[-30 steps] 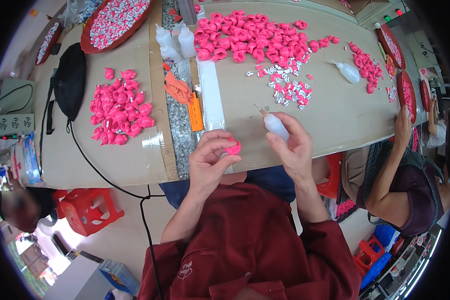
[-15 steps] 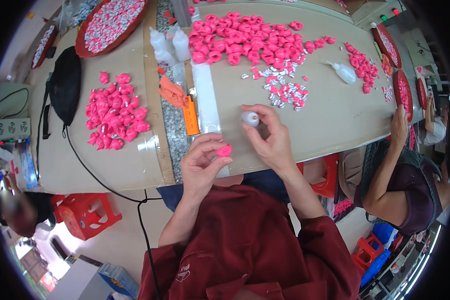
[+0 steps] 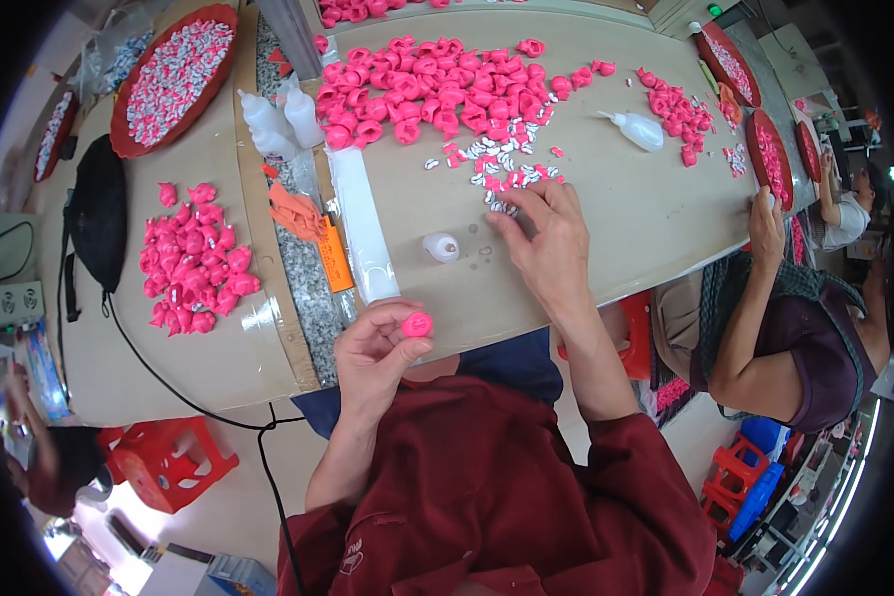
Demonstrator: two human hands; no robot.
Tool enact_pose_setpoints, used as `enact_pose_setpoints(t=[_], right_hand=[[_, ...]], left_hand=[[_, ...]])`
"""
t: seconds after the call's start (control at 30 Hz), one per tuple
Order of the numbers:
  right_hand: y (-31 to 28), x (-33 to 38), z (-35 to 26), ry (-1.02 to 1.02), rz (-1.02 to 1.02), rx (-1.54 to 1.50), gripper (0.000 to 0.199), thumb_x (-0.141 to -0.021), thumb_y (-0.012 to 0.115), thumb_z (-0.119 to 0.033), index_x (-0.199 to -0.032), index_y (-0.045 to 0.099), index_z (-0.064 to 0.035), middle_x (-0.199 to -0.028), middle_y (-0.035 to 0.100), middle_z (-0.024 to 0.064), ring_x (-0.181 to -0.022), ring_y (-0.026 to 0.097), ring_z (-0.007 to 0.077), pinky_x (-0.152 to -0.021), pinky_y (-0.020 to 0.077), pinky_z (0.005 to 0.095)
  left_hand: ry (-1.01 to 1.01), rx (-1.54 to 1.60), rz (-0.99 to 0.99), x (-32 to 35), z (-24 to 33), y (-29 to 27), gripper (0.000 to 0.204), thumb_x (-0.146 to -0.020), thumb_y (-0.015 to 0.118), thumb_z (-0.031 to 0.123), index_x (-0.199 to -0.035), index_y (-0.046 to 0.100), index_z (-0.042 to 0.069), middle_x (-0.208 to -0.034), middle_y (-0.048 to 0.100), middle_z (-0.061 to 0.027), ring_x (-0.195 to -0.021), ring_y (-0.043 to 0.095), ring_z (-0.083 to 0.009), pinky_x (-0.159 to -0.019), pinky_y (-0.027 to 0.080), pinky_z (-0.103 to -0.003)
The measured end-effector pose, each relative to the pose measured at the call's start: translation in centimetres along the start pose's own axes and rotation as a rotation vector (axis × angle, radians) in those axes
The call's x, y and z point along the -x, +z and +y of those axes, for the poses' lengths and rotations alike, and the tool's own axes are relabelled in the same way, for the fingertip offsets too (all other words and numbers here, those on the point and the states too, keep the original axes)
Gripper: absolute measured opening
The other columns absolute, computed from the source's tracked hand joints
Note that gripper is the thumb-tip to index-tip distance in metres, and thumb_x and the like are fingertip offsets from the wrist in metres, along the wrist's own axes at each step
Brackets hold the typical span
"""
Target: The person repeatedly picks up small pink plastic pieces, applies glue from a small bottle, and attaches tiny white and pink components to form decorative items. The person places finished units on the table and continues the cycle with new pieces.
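Pink piece [image 3: 417, 324] is clamped in the fingers of the left hand [image 3: 370, 363], nearer than the bottle [image 3: 439, 247]; beyond the bottle's right, the right hand [image 3: 554, 246] meets bits [image 3: 495, 182], finger closure unclear.

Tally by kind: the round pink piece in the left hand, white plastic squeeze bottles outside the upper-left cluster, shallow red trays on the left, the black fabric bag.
Round pink piece in the left hand: 1
White plastic squeeze bottles: 2
Shallow red trays: 2
Black fabric bag: 1
Total: 6
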State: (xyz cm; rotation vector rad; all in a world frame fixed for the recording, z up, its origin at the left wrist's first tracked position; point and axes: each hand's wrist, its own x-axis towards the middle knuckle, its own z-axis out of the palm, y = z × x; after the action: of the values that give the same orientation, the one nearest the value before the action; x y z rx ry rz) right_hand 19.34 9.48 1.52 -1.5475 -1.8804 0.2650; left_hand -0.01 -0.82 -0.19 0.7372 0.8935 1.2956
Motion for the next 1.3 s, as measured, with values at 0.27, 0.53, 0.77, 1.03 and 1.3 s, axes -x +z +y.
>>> enact_pose_setpoints(t=[0.27,0.53,0.77,1.03,1.3], right_hand=[[-1.9,1.4,-2.2,0.197,-0.159,-0.4,0.014,-0.071,0.066,-0.001,-0.085,0.063,-0.0015,-0.082,0.062,0.0062,-0.069,0.056,0.0134,-0.062,0.0448,0.0255],[-4.5,5.3,-4.4,0.401,-0.598,-0.99,0.016,-0.077,0.064,-0.002,-0.093,0.063,-0.0006,-0.071,0.063,0.0013,-0.065,0.056,0.0048,-0.058,0.0452,0.0206],[-3.0,5.5,-4.9,0.003,-0.28,-0.643,0.013,-0.07,0.069,-0.001,-0.082,0.068,-0.0035,-0.071,0.061,0.0039,-0.063,0.055,0.0139,-0.052,0.0423,0.0245],[-2.3,6.3,-5.5,-0.013,-0.239,-0.54,0.015,-0.068,0.07,0.0,-0.083,0.067,-0.0034,-0.073,0.059,0.0051,-0.063,0.054,0.015,-0.051,0.0423,0.0263],[-1.4,6.6,-5.6,-0.323,-0.089,-0.373,0.023,-0.067,0.068,0.003,-0.09,0.064,0.0015,-0.077,0.057,0.0083,-0.062,0.053,0.0208,-0.051,0.0432,0.0286]], left_hand=[[-0.086,0.048,0.001,0.1,-0.3,0.1,0.03,-0.072,0.067,-0.005,-0.099,0.055,-0.002,-0.099,0.058,-0.0107,-0.084,0.06,-0.0146,-0.075,0.05,-0.026],[-0.031,0.015,-0.077,0.2,-0.1,0.6,0.03,-0.074,0.064,-0.008,-0.103,0.055,-0.004,-0.096,0.06,-0.0087,-0.085,0.06,-0.013,-0.07,0.051,-0.023],[-0.033,-0.023,-0.09,0.4,0.0,0.6,0.029,-0.073,0.065,-0.008,-0.101,0.058,-0.004,-0.1,0.058,-0.0097,-0.081,0.062,-0.0139,-0.062,0.052,-0.021],[-0.006,-0.161,-0.051,0.6,0.0,0.6,0.031,-0.072,0.066,-0.007,-0.102,0.062,-0.002,-0.098,0.06,-0.0093,-0.073,0.063,-0.0124,-0.06,0.051,-0.02],[-0.161,0.041,0.012,0.8,-0.7,0.5,0.029,-0.078,0.062,-0.002,-0.107,0.06,0.0,-0.085,0.064,-0.0082,-0.07,0.062,-0.0118,-0.062,0.052,-0.021]])
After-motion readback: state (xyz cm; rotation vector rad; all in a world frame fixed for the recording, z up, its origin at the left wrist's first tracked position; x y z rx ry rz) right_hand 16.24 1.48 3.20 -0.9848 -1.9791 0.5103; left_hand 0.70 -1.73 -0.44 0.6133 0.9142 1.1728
